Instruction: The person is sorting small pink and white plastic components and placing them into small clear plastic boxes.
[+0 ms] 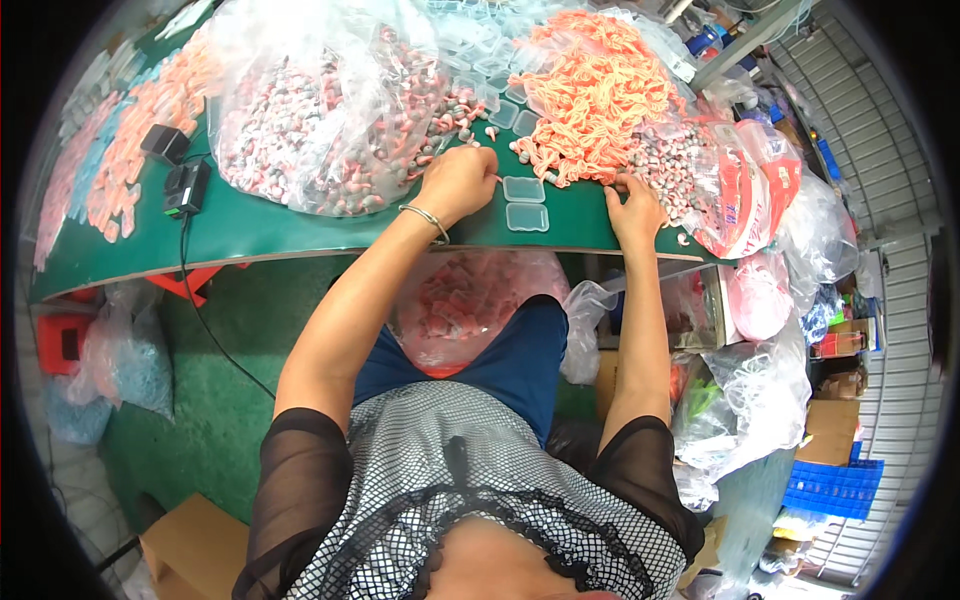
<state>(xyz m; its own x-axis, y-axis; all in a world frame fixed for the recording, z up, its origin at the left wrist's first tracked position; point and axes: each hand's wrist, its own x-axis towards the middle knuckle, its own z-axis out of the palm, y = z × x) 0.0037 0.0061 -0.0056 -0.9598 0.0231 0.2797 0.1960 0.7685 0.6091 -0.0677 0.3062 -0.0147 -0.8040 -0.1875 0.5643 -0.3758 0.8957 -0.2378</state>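
Observation:
My left hand (458, 184), with a bracelet at its wrist, is at the near edge of a heap of small pink-and-grey plug-like pieces (447, 128). Its fingers are curled together, and what they hold is hidden. Just right of it, two small clear plastic cases (526, 217) lie one above the other on the green tabletop. My right hand (637, 212) is at the near edge of a pile of orange cord bundles (590, 90), beside more pink-and-grey pieces (672, 160). Its thumb and forefinger stand apart with nothing visible between them.
A large clear bag (320, 120) of pink-and-grey pieces sits on the left of the table (270, 232). Black adapters (185, 188) with a cable lie farther left. More clear cases (475, 45) are stacked at the back. A red-and-white bag (745, 190) stands at right.

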